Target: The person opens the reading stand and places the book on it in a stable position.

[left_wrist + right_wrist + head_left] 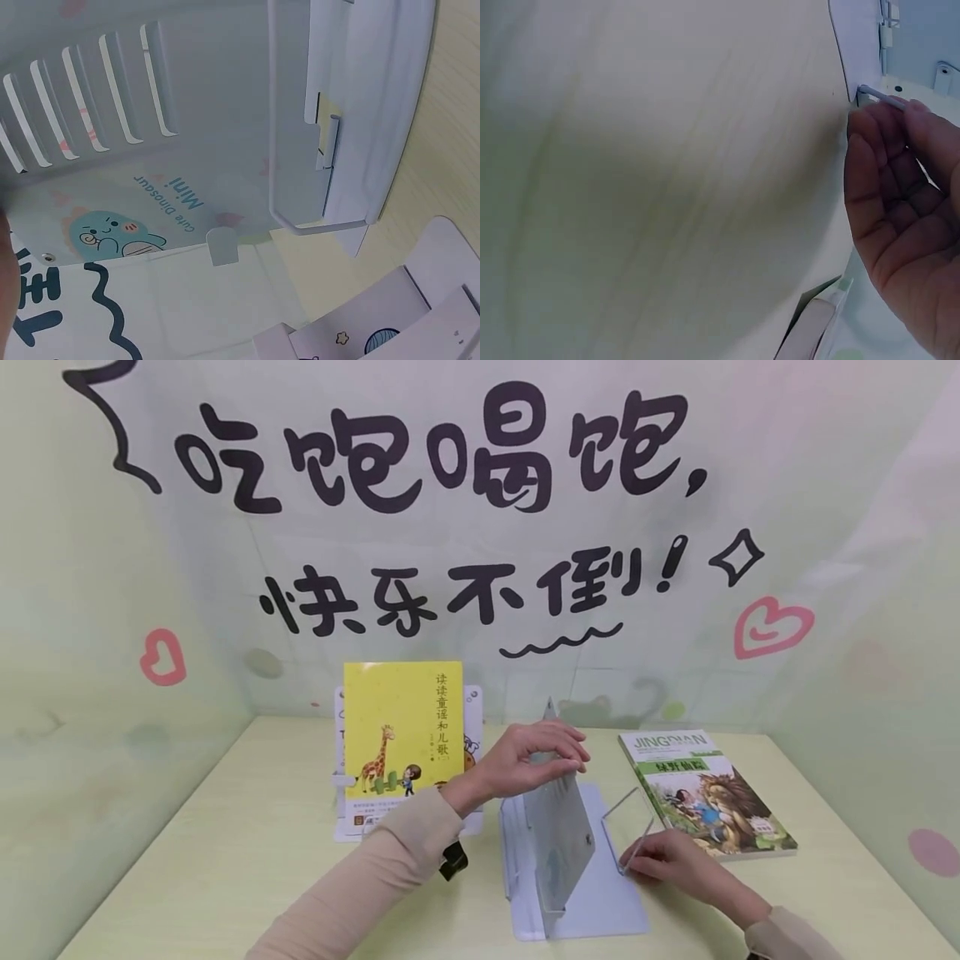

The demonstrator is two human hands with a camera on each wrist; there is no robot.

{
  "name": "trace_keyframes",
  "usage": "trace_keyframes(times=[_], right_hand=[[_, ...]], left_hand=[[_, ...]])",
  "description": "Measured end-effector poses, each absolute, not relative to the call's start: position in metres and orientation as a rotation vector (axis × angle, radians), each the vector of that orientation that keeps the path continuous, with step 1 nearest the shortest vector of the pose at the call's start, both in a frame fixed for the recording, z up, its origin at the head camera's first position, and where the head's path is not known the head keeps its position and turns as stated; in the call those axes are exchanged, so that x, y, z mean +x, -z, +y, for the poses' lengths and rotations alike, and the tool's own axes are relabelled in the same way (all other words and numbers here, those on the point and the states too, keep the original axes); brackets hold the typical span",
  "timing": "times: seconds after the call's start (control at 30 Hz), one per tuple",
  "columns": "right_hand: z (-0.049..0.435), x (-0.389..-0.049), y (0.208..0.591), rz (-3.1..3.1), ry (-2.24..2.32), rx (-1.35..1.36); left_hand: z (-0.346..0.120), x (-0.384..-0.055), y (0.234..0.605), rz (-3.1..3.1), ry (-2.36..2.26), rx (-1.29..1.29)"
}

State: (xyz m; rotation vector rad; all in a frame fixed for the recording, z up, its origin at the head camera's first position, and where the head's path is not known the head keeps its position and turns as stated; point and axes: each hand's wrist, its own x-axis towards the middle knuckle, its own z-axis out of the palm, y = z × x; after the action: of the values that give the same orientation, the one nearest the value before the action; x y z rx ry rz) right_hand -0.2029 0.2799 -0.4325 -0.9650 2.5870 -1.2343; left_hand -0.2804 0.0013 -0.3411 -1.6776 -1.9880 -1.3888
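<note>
A pale blue folding book stand stands at the middle right of the table in the head view, its panel (564,847) raised steeply from the flat base (611,906). My left hand (528,758) holds the panel at its upper edge, thumb on the near side. Slots and a small dinosaur print (112,234) show on the panel in the left wrist view, along with a bent wire support (274,150). With my right hand (671,864) low at the base's right side, I pinch another wire support (883,97) between thumb and fingers.
A yellow children's book (405,718) leans on a second stand (473,710) to the left. On the right lies a book with a lion cover (712,793), close to my right hand. Behind the table (225,860) hangs a printed backdrop (480,543).
</note>
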Motion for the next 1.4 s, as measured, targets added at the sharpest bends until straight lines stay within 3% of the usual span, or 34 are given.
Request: trace_keyframes(times=[1.4], right_hand=[[0.267,-0.208,0.435,2.558,1.197,-0.772]], left_hand=[[0.033,-0.284,0.347,-1.943,1.369,-1.719]])
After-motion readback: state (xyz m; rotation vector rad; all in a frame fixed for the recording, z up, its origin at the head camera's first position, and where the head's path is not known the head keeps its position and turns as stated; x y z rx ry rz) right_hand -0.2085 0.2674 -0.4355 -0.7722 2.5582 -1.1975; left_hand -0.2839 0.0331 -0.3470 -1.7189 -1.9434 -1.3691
